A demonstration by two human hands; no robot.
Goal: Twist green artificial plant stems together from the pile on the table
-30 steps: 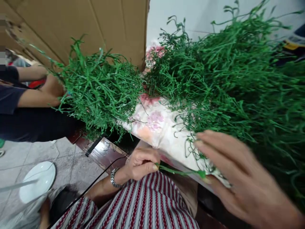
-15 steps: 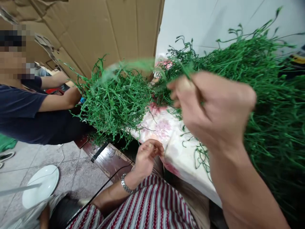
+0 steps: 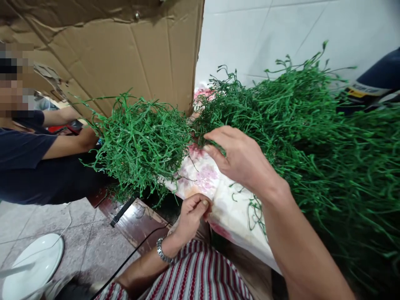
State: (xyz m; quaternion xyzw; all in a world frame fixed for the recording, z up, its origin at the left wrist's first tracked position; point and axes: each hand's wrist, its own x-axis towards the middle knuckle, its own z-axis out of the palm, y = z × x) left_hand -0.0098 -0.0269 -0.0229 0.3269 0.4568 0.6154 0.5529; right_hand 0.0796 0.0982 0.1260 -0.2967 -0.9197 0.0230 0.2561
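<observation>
My right hand (image 3: 239,156) reaches over the flowered cloth (image 3: 208,177), thumb and fingers apart, with nothing between them. It is beside a large heap of green stems (image 3: 290,112) on the right. Low in the middle, near the cloth's front edge, my left hand (image 3: 192,214) has its thumb and fingers pinched together; whatever they may hold is too small to make out. A second tangled pile of green stems (image 3: 140,141) lies left of the cloth. A few loose stems (image 3: 256,212) rest on the cloth near my right forearm.
Behind the left pile stands a cardboard sheet (image 3: 156,58). A person in a dark shirt (image 3: 25,146) sits at the left, arms toward that pile. A dark blue bottle (image 3: 375,79) is at the right, a white round base (image 3: 37,262) on the floor, and a black cable (image 3: 134,252) near my left arm.
My right hand has moved down and left and opened; the green stems that were in it are gone from it. My left hand stays low with its fingers pinched. The view has shifted right.
</observation>
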